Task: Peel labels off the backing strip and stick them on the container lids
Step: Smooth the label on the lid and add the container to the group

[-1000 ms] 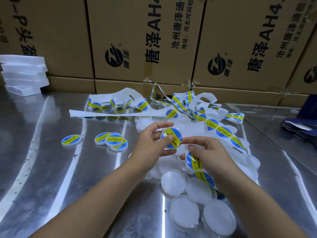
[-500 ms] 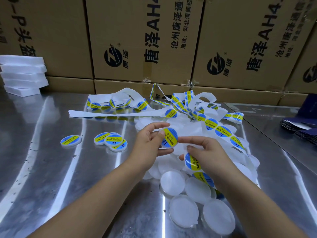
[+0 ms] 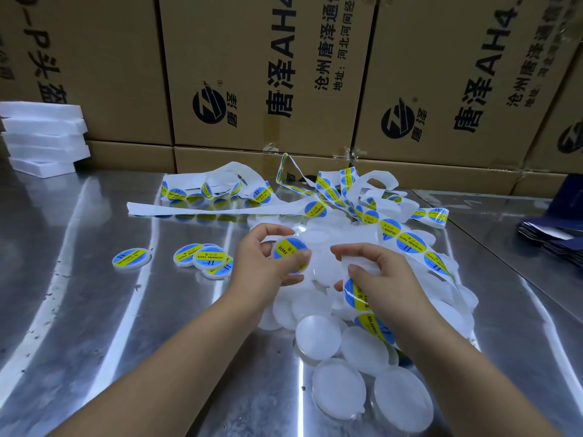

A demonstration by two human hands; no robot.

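My left hand (image 3: 263, 263) grips a round white lid with a blue and yellow label (image 3: 288, 249) stuck on it, thumb across its lower edge. My right hand (image 3: 375, 277) holds the white backing strip (image 3: 410, 244), with a blue and yellow label (image 3: 355, 293) showing under the palm. The strip runs off to the right and back into a tangled heap. Several bare white lids (image 3: 318, 340) lie piled under and in front of both hands.
Several labelled lids (image 3: 209, 258) and one more (image 3: 130, 257) lie to the left on the steel table (image 3: 79, 310). Cardboard boxes (image 3: 262, 74) wall the back. White foam slabs (image 3: 44, 137) are stacked far left; dark blue packets (image 3: 555, 234) lie at the right.
My left hand has turned the labelled lid and drawn it slightly left and down. My right hand has come away from the lid, fingers now curled on the strip.
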